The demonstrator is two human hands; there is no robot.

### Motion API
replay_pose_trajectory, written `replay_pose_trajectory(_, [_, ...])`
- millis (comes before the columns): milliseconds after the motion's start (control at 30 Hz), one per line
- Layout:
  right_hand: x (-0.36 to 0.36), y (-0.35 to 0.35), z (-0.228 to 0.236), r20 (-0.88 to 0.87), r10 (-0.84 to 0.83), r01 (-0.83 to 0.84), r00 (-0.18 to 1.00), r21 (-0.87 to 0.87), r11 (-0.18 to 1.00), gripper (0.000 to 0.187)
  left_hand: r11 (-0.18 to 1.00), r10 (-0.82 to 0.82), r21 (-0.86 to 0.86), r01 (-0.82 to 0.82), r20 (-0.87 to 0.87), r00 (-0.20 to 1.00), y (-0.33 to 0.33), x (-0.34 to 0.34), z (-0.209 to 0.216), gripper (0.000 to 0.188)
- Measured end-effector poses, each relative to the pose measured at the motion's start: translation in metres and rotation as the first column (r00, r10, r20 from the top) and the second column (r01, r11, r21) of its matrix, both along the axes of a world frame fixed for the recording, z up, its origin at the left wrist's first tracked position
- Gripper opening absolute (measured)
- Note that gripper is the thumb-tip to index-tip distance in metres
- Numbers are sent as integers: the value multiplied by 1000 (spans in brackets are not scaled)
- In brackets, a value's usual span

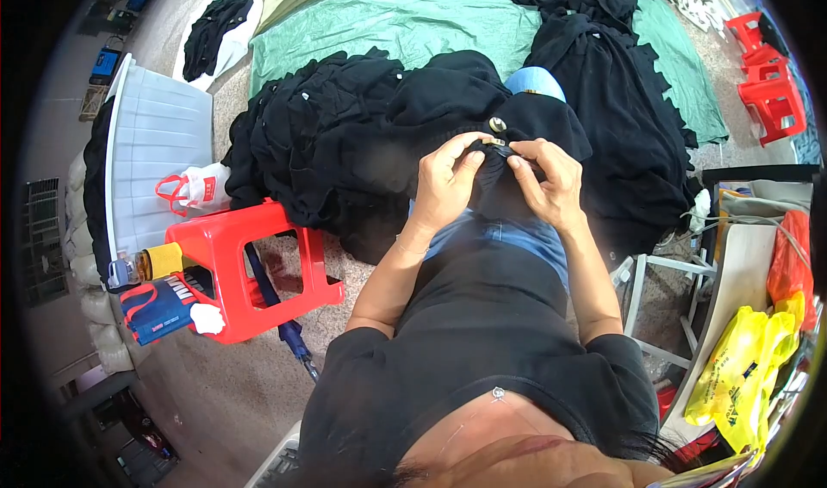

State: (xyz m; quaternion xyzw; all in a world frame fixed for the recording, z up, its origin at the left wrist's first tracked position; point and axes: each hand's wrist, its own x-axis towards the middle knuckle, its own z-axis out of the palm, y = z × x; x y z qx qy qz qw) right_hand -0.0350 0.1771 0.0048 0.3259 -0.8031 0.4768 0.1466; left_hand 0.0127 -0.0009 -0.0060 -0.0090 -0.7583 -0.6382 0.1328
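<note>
Pinching black cloth (490, 169) above the lap, both hands close together.
From the head view, I see the left hand (446, 178) and right hand (551, 182), thumbs and fingers nearly closed on its ribbed edge, a small shiny piece (494, 142) between them. A pale ribbed plastic tub (164, 126) stands left, contents hidden from me; a crinkled yellow bag (745, 372) lies right.

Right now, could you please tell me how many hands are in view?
2: the left hand, pinching the black cloth from the left, and the right hand, pinching it from the right. No others seem hidden.
</note>
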Motion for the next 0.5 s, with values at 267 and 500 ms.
replay_pose_trajectory(267, [3,-1,-5,105,-19,25,994,-48,999,11,1000,6,20,-6,9,1000,2,1,2,22])
replay_pose_trajectory(500, [7,-3,-7,223,-24,46,974,-95,994,10,1000,27,6,-27,-2,1000,4,-1,0,21])
